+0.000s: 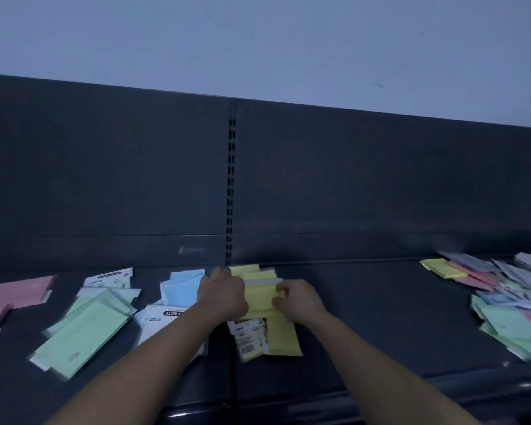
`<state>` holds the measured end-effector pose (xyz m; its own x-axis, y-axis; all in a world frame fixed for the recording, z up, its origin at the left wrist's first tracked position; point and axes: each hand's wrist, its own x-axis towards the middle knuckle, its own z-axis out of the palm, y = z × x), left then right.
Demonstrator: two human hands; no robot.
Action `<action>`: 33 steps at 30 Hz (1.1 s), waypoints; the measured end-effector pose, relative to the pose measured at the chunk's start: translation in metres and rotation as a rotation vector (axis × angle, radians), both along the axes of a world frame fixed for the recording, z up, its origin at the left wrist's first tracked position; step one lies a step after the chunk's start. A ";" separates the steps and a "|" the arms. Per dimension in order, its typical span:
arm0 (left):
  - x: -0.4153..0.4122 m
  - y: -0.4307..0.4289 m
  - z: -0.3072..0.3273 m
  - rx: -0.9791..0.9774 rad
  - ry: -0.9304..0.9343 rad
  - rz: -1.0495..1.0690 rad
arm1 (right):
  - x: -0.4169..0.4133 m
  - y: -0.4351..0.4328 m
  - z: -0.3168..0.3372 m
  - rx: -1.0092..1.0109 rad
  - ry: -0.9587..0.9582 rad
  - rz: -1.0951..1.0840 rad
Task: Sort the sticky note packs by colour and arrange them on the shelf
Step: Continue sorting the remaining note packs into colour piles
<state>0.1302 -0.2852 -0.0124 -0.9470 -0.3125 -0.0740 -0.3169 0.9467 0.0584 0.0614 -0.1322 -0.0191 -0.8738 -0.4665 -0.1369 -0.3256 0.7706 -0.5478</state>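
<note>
Motion blur smears the pack labels, and the pink pile is cut off at the left edge. The left hand covers the left side of the yellow packs at mid-shelf; its fingers are hidden, so whether it grips cannot be told. The right hand pinches their right edge with curled fingers. The dark shelf also holds a green pile, a blue pile and, far right, a mixed heap.
</note>
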 end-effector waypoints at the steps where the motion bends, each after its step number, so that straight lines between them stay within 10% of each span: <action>1: -0.006 0.000 0.002 -0.017 0.007 -0.002 | -0.001 0.003 0.001 0.010 0.003 0.003; 33: -0.187 0.385 0.004 0.019 0.085 -0.555 | -0.109 0.425 0.027 0.344 0.133 -0.470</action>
<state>-0.0566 0.0999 -0.0085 -0.9720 0.2350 0.0089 0.2349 0.9687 0.0807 -0.0480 0.2929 0.0080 -0.9959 0.0263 -0.0869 0.0448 0.9747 -0.2188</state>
